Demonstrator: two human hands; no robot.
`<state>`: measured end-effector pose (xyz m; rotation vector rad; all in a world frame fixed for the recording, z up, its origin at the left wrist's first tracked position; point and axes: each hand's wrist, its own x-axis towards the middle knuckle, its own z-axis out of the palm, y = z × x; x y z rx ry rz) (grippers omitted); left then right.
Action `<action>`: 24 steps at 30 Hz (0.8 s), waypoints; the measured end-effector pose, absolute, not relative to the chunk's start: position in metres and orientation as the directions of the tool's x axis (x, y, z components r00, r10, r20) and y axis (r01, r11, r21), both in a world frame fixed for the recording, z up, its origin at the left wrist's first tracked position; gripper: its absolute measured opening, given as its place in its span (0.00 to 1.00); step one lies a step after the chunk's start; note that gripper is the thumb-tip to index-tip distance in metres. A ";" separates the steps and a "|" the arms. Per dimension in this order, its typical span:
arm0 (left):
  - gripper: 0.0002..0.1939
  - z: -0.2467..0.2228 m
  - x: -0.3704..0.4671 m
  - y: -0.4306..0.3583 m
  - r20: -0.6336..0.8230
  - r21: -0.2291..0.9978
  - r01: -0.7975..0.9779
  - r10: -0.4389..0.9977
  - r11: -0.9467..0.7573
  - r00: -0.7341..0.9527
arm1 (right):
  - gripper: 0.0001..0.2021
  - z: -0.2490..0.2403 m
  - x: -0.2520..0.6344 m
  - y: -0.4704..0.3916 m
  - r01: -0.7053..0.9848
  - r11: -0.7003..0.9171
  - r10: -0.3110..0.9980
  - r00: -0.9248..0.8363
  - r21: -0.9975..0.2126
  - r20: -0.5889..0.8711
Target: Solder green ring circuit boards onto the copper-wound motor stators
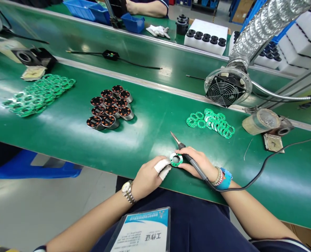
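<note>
A ring-shaped green circuit board [176,159], apparently on top of a round part, is held between my two hands near the bench's front edge. My left hand [151,174], with white tape on two fingers, pinches its left side. On the right side, the thumb and a finger of my right hand [199,161] touch it. That hand also carries a soldering iron [194,162], its tip pointing up and left, away from the board. Copper-wound motor stators [110,106] stand in a cluster to the left. Loose ring boards [214,122] lie beyond my right hand.
Stacked panels of ring boards [40,94] lie far left. A fume fan [225,89] hangs at the back right. Beside it are a plastic cup [261,121] and a sponge tray [273,142]. The iron's cable [265,164] crosses the right side. Another person's arm [147,8] rests behind.
</note>
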<state>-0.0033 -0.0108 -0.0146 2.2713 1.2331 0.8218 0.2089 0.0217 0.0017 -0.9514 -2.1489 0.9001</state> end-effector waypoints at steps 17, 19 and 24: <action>0.10 -0.023 -0.017 0.000 0.597 0.130 0.506 0.475 -0.852 0.646 | 0.16 0.003 0.209 0.021 0.361 0.531 0.785 -0.550 -0.767 0.285; 0.10 -0.026 -0.019 -0.001 0.605 0.142 0.514 0.485 -0.846 0.632 | 0.16 0.004 0.208 0.020 0.366 0.533 0.785 -0.549 -0.763 0.286; 0.07 -0.026 -0.013 -0.002 0.592 0.181 0.579 0.558 -0.795 0.582 | 0.14 0.004 0.203 0.014 0.391 0.540 0.796 -0.526 -0.745 0.300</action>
